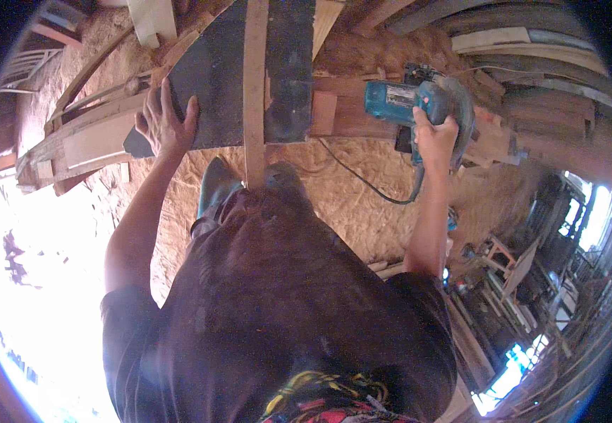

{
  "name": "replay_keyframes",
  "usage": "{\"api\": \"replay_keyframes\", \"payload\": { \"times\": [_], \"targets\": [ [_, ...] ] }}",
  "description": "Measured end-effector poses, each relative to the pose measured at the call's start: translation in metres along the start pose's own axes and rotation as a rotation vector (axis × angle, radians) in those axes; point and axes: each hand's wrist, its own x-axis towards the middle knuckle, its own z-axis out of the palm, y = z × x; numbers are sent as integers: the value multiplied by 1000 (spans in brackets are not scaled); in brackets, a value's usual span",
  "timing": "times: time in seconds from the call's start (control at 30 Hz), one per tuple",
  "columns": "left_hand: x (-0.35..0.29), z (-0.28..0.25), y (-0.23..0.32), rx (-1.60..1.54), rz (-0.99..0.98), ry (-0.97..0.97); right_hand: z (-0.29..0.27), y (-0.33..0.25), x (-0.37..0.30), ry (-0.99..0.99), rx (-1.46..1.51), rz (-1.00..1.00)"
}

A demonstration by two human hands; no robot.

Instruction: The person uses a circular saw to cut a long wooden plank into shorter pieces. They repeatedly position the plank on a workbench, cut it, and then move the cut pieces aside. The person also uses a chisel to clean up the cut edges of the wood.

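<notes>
The flat, dark grey sheet-like board [214,92] lay ahead of the person's body, and the teal-and-black circular saw [429,95] was to its right, apart from it. The right hand [434,137] gripped the saw, its fingers wrapped around the handle; the motor housing pointed left, toward the board. The left hand [167,121] rested on the board's left part, fingers spread and closed on nothing, so it was the nearer hand to the board. A long, narrow strip of pale wood [254,84] crossed the board, its long axis running away from the body, between the two hands; whether its near end touched the dark shirt [264,282] could not be told. The reddish-brown wooden beam [355,123] extended right from the board, beneath the saw. A thin black cord [399,202] curved slackly below the beam, right of the board, over the sawdust-covered floor [362,233]. Pale timbers [94,144] lay left of the board.
</notes>
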Motion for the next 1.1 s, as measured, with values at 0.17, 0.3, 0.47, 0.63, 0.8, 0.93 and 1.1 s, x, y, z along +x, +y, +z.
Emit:
{"api": "replay_keyframes", "payload": {
  "times": [0.17,0.3,0.47,0.63,0.8,0.93,1.1],
  "targets": [
    [0,3,1,6,4,3,4,5,1,44,-188,-97],
    [1,2,-4,52,17,16,12,-19,-7,4,-216,-48],
    [3,-1,-2,18,19,8,23,-15,-13,78,-221,-116],
    [3,4,-4,19,32,26,16,-39,-19,-42,-264,31],
    [4,2,1,1,25,9,24,-65,-51,420,-319,-499],
    [5,4,0,-26,53,32,93,-83,-108,128,18,-358],
    [1,-1,2,-31,49,1,182,-31,-126,174,-84,-120]
  ]
}}
